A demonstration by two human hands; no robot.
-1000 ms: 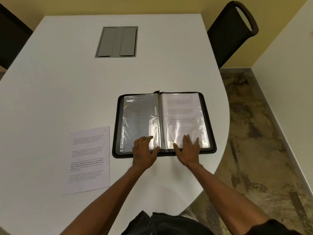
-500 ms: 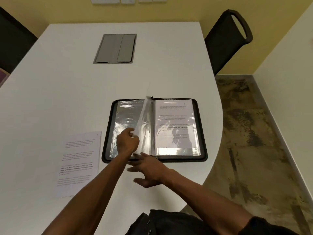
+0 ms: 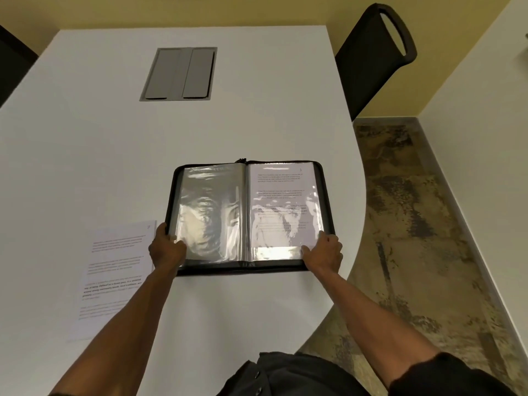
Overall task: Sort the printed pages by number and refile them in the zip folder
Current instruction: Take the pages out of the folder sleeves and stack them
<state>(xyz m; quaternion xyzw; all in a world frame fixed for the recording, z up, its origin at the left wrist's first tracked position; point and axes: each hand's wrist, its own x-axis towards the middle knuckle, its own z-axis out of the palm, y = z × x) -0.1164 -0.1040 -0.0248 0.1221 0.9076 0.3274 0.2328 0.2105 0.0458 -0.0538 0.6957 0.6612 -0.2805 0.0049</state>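
Gripping zip folder (image 3: pixel 248 215), open on tabletop (image 3: pixel 114 152): left hand (image 3: pixel 166 248) and right hand (image 3: pixel 324 252) fingers curled on near corners. Refiling under way; next, loose printed page (image 3: pixel 114 278) likely wants an empty sleeve.

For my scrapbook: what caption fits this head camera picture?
Both hands, left and right, grip the open zip folder beside a loose printed page.

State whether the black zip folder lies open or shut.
Open: the black zip folder lies spread flat, both clear sleeves showing.
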